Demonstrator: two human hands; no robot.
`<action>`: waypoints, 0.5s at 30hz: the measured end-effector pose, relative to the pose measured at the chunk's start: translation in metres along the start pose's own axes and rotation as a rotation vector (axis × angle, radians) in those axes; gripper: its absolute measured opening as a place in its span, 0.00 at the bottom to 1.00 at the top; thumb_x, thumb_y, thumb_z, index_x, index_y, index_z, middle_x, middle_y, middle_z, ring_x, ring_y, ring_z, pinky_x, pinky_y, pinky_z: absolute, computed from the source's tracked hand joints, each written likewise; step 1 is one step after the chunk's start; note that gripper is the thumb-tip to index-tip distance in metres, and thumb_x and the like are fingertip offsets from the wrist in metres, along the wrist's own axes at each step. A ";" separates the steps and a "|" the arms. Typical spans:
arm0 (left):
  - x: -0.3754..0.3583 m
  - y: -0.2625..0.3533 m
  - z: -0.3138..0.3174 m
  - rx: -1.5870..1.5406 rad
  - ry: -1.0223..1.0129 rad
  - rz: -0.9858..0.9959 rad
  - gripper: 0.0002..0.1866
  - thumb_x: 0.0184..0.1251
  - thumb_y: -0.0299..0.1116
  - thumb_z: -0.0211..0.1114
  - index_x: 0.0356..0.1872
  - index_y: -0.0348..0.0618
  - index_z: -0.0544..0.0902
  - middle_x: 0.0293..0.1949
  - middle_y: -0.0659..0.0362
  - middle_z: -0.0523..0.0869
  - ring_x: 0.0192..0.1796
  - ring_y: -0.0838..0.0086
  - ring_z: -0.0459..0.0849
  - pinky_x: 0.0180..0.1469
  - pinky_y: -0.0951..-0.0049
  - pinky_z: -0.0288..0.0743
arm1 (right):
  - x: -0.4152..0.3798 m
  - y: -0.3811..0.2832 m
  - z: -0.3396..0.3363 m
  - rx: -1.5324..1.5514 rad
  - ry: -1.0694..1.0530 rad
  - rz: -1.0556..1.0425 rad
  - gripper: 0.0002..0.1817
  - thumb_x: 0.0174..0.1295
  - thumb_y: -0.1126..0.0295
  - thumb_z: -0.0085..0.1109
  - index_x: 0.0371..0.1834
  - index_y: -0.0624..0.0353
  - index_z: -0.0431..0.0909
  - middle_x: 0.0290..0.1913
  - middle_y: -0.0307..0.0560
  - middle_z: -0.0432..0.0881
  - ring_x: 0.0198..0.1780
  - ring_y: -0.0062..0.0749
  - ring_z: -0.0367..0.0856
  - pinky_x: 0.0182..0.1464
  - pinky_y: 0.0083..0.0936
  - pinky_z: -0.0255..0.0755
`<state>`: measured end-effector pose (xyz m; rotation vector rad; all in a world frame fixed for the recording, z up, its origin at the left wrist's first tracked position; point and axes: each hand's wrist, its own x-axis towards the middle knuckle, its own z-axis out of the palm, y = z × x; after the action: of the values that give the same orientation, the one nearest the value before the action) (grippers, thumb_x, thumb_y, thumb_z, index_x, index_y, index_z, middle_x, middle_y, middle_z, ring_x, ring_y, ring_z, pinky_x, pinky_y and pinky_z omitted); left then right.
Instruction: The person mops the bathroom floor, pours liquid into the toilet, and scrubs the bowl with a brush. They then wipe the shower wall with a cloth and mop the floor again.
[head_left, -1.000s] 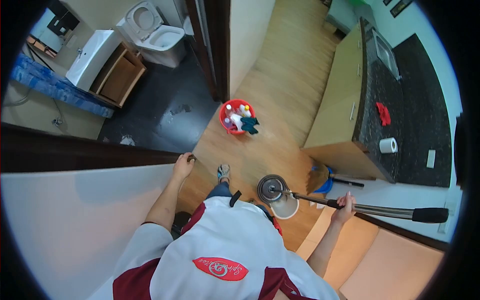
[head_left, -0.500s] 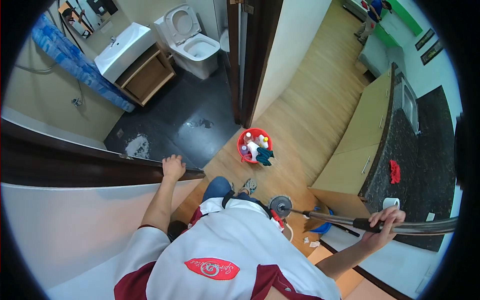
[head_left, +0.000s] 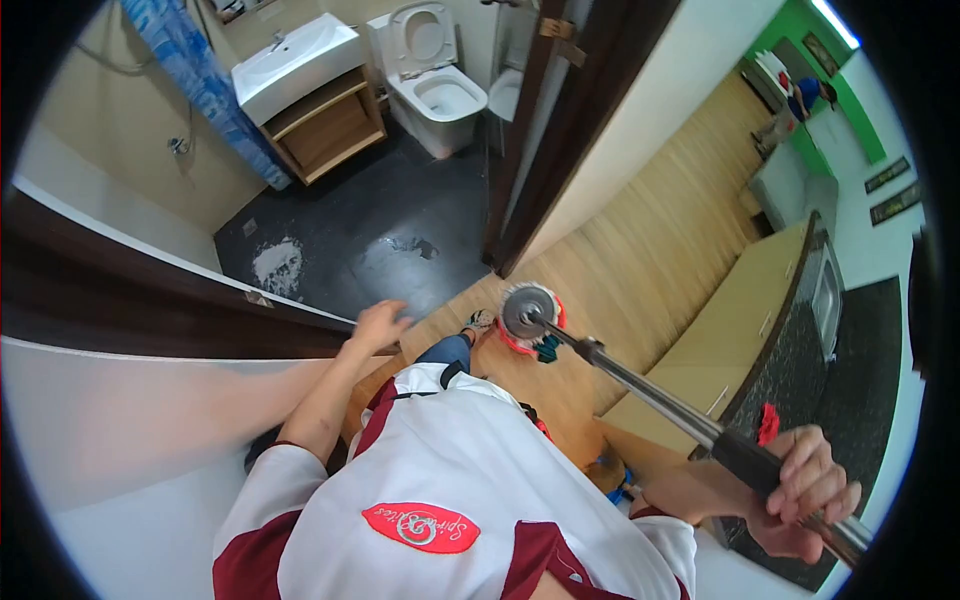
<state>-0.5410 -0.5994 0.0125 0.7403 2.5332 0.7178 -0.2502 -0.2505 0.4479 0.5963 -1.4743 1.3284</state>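
Note:
My right hand (head_left: 808, 492) is wrapped round the black grip of a long metal mop pole (head_left: 650, 388) at the lower right. The pole slants up to the left, ending in a round grey mop head (head_left: 530, 310) with a whitish fringe. This head hangs over the red basin (head_left: 561, 312) and hides most of it; a dark green cloth (head_left: 547, 349) shows at its side. My left hand (head_left: 382, 325) is in the air by the dark door frame, fingers apart and holding nothing.
Through the doorway are a black wet floor (head_left: 350, 215) with white foam (head_left: 279, 266), a toilet (head_left: 437, 105) and a sink (head_left: 298, 62). At the right stands a dark counter (head_left: 850, 370) with a red cloth (head_left: 768, 424). A person (head_left: 800, 103) bends far off at the top right.
The mop head has risen and moved up to the left, over the red basin. My left hand has come off the door frame and shifted right. My right hand has moved lower.

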 end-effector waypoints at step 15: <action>0.246 0.067 -0.034 -0.461 0.117 0.549 0.14 0.44 0.37 0.76 0.34 0.50 0.84 0.29 0.56 0.85 0.37 0.56 0.85 0.39 0.54 0.76 | -0.061 0.350 0.131 -0.141 -0.199 0.978 0.17 0.65 0.54 0.67 0.40 0.54 0.72 0.45 0.51 0.82 0.52 0.42 0.80 0.66 0.47 0.67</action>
<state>-0.7241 -0.4187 0.0214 1.2542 2.1250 1.4959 -0.5775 -0.2932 0.2620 -0.1490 -2.1249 1.8904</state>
